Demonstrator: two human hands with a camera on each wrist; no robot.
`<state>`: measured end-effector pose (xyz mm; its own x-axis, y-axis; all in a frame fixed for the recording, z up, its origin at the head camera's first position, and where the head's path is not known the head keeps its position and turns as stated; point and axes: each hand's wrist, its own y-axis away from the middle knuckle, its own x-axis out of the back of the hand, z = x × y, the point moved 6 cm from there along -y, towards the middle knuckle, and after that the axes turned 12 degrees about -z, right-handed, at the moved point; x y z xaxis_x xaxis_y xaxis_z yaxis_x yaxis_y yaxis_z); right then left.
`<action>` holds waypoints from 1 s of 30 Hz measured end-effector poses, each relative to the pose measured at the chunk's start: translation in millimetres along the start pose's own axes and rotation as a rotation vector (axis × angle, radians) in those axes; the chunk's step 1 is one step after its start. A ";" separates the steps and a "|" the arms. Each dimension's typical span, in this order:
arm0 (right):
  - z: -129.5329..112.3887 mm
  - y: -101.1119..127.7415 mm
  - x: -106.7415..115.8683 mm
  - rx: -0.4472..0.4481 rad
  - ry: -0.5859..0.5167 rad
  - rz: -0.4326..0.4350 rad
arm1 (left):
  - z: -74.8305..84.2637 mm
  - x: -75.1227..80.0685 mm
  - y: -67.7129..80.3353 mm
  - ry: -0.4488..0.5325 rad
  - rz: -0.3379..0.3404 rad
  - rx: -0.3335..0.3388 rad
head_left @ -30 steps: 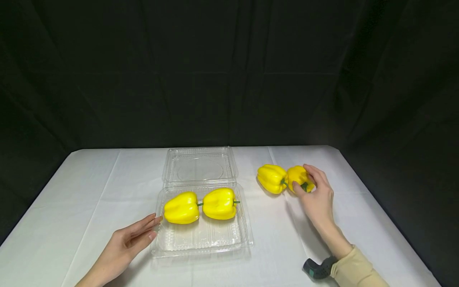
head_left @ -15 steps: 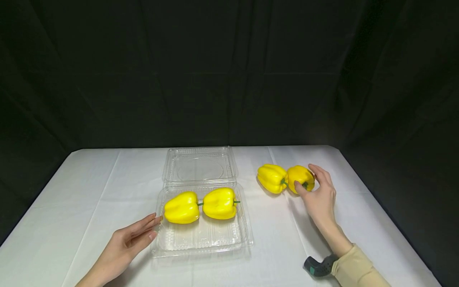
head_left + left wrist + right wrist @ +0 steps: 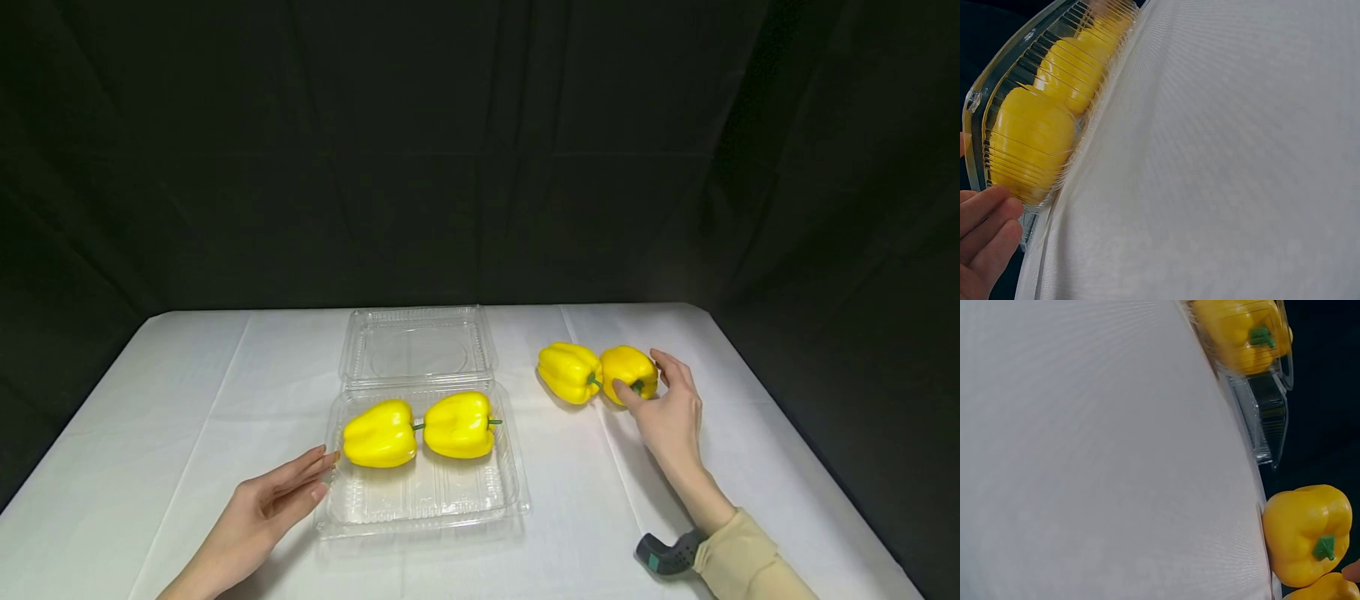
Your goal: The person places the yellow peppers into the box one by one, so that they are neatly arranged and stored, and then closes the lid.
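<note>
In the head view, the left hand [image 3: 258, 508] lies at the left edge of a clear plastic clamshell box [image 3: 420, 498], its fairly straight fingertips right at the wall. Inside lie two yellow bell peppers, a left one [image 3: 378, 435] and a right one [image 3: 459, 427], both with green stems. The right hand [image 3: 670, 412] spans another yellow bell pepper [image 3: 626, 367] on the table, thumb on its near side by the stem and fingertips round its right side. Beside it lies one more yellow bell pepper [image 3: 567, 372]. The right wrist view catches only a fingertip [image 3: 1352, 571] of that hand.
The box's lid [image 3: 417, 346] lies folded back behind the base. White cloth [image 3: 570, 500] covers the table, and a black curtain [image 3: 480, 167] hangs behind. A dark curved device [image 3: 667, 556] sits at the right wrist beside a beige sleeve [image 3: 750, 558].
The right hand's fingertips have slid from the top of its pepper to the right side. The left hand, the box and the peppers show no clear movement.
</note>
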<state>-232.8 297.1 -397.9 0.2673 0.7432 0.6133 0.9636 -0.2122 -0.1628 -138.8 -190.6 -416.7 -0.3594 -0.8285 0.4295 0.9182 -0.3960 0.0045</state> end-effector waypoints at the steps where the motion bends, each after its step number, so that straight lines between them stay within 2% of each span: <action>1: 1.2 -0.3 -0.6 -0.009 0.003 -0.004 | 0.0 0.1 0.1 0.001 0.002 -0.005; 9: 9.1 -0.8 -6.2 -0.073 0.020 -0.040 | 1.1 0.0 0.4 0.002 0.003 -0.025; 18: 11.3 -1.1 -7.7 -0.066 0.021 -0.037 | 2.7 0.4 0.0 -0.005 0.003 -0.046; 30: 12.4 -0.7 -9.2 -0.082 0.029 -0.035 | 2.1 0.4 0.0 -0.009 0.004 -0.038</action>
<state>-235.8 298.2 -413.0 0.2316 0.7329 0.6397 0.9681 -0.2384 -0.0774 -138.6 -190.1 -414.7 -0.3537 -0.8267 0.4377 0.9127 -0.4074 -0.0319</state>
